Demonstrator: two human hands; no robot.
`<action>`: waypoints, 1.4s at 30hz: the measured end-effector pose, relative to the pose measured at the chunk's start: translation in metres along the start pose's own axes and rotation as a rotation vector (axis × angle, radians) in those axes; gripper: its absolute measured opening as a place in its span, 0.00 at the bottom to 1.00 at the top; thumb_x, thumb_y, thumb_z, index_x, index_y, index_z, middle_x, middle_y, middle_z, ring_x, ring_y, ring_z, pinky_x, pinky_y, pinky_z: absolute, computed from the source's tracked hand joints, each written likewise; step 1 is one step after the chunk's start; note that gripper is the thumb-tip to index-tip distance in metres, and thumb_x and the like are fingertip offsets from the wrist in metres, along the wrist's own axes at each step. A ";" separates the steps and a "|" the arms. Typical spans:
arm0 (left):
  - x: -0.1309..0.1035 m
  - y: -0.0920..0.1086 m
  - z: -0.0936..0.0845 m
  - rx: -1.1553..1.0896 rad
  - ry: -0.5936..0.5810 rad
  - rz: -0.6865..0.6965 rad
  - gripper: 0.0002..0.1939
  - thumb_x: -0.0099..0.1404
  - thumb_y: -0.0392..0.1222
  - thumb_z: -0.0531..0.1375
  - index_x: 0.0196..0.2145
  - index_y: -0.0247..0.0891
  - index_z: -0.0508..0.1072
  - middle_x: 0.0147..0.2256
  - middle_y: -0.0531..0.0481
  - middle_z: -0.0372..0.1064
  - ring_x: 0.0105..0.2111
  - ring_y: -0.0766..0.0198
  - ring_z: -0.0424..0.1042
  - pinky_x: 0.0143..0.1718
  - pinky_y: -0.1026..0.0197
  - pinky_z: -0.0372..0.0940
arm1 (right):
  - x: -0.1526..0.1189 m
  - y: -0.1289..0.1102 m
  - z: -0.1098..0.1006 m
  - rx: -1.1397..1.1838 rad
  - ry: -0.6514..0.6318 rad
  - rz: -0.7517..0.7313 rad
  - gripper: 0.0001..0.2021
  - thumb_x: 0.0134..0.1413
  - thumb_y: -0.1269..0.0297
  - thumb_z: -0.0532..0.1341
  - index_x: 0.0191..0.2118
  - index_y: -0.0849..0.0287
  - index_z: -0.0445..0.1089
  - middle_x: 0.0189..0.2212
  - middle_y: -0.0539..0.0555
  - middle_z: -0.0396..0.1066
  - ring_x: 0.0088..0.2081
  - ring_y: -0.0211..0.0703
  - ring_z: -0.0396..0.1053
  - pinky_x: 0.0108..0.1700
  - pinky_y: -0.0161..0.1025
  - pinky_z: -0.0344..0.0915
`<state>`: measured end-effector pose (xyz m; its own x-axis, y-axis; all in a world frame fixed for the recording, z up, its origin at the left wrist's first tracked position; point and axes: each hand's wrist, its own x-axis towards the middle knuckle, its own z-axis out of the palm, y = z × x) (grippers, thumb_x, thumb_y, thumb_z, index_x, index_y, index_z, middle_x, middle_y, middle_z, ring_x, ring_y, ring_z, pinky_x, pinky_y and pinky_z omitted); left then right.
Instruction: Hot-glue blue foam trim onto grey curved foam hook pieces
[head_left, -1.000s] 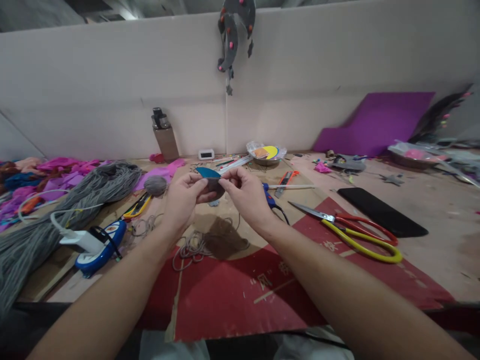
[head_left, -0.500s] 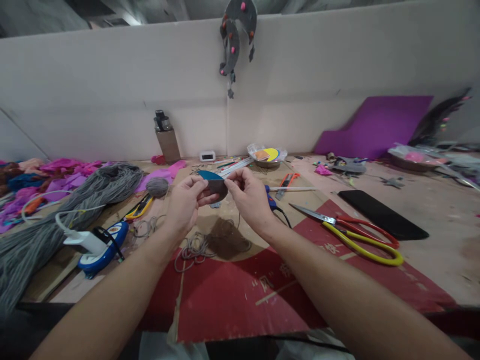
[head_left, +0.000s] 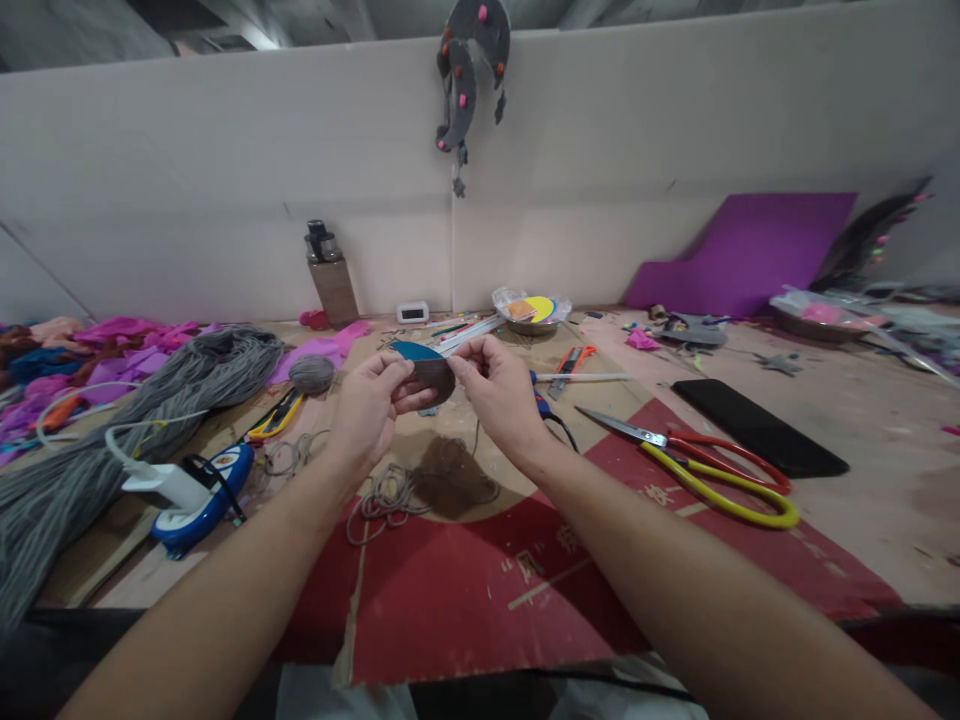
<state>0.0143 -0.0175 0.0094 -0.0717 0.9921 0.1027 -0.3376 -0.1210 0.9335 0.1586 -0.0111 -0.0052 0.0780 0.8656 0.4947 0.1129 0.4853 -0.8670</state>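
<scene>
Left hand [head_left: 369, 402]: holds the blue-and-grey piece [head_left: 429, 372], centre of frame.
Right hand [head_left: 496, 390]: is at this piece's right edge.
Scissors [head_left: 720, 470]: lie at right, near black phone [head_left: 759, 427].

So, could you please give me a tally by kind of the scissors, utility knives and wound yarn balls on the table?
Scissors: 1 pair
Utility knives: 2, one yellow, one orange
Yarn ball: 1
Total: 4
</scene>
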 end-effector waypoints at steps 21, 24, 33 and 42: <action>-0.001 0.001 0.001 -0.083 -0.069 -0.066 0.08 0.51 0.33 0.64 0.26 0.34 0.66 0.25 0.53 0.70 0.24 0.69 0.72 0.29 0.61 0.74 | 0.003 0.001 -0.002 0.259 -0.028 0.250 0.07 0.42 0.61 0.63 0.27 0.59 0.70 0.21 0.45 0.62 0.21 0.30 0.51 0.24 0.34 0.47; -0.001 0.001 0.001 -0.125 -0.089 -0.077 0.07 0.51 0.31 0.63 0.25 0.34 0.67 0.22 0.56 0.66 0.19 0.73 0.65 0.28 0.61 0.75 | 0.003 -0.001 -0.002 0.342 -0.047 0.314 0.08 0.41 0.60 0.64 0.27 0.59 0.69 0.18 0.43 0.59 0.19 0.29 0.49 0.21 0.33 0.44; 0.002 -0.002 0.000 -0.186 -0.034 -0.132 0.03 0.53 0.30 0.61 0.28 0.33 0.70 0.25 0.51 0.71 0.24 0.67 0.73 0.27 0.63 0.75 | 0.005 -0.006 -0.004 0.495 -0.113 0.427 0.10 0.36 0.63 0.67 0.25 0.60 0.68 0.15 0.39 0.52 0.16 0.25 0.44 0.19 0.32 0.39; 0.006 -0.009 -0.004 -0.207 -0.061 -0.209 0.03 0.56 0.31 0.61 0.31 0.31 0.73 0.30 0.45 0.76 0.29 0.66 0.75 0.32 0.62 0.76 | 0.004 -0.004 -0.004 0.557 -0.104 0.541 0.11 0.35 0.65 0.66 0.23 0.59 0.61 0.14 0.38 0.49 0.16 0.24 0.41 0.19 0.29 0.36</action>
<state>0.0131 -0.0104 -0.0001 0.0738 0.9956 -0.0580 -0.5238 0.0881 0.8473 0.1624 -0.0099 0.0010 -0.1158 0.9932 0.0105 -0.4301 -0.0406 -0.9019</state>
